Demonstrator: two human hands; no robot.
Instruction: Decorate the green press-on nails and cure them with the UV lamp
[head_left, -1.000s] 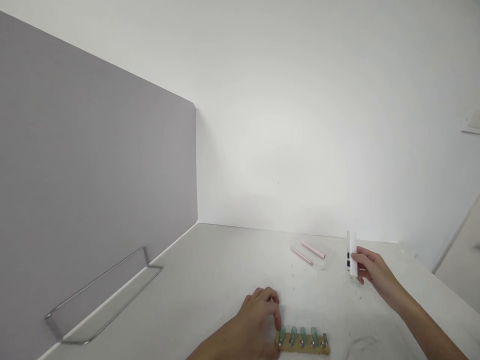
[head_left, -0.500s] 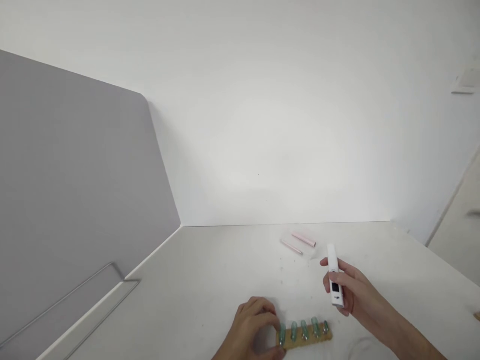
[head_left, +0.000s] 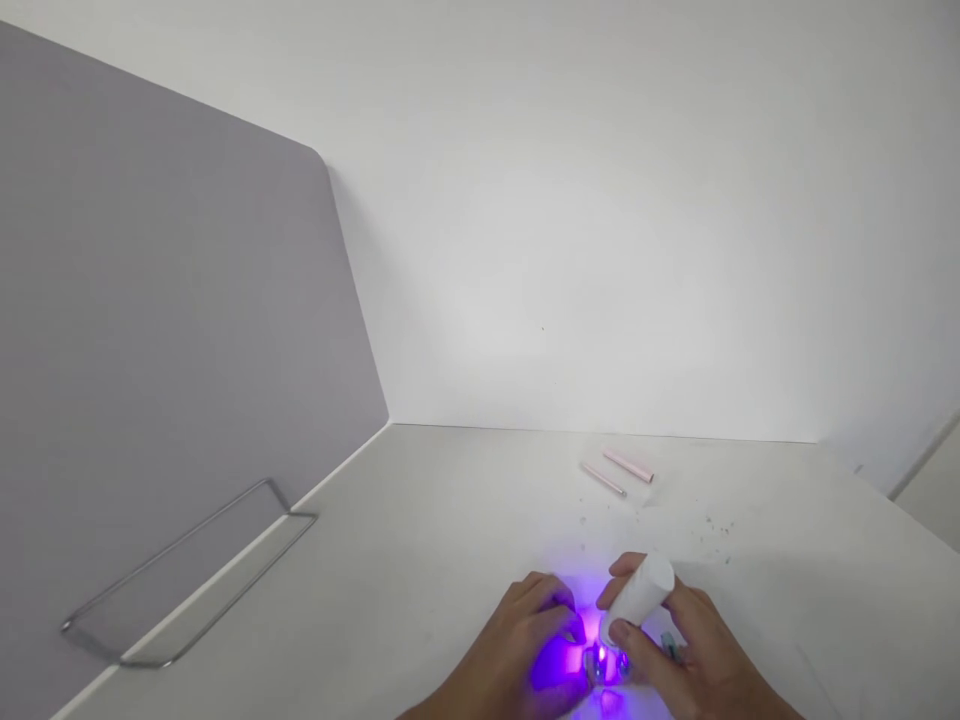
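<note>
My right hand [head_left: 694,640] is wrapped round a white handheld nail lamp [head_left: 641,597], tilted with its lower end down. Purple light shines from it onto the false nails [head_left: 598,664], which stand in a row on a strip. At the row's left end, my left hand [head_left: 517,640] has its thumb and fingers curved around the strip's end, lit purple. One greenish nail [head_left: 670,645] shows between the fingers of my right hand. Glare and my right hand hide most of the strip.
Two pink pen-like sticks [head_left: 628,466] lie further back on the white table [head_left: 450,530]. Small bits [head_left: 720,527] are scattered right of them. A wire frame [head_left: 217,620] stands at the left by a grey panel [head_left: 172,300].
My right hand has brought the lamp left and down over the nails, and its purple light has come on. My left hand stays at the strip's left end. The view has shifted slightly.
</note>
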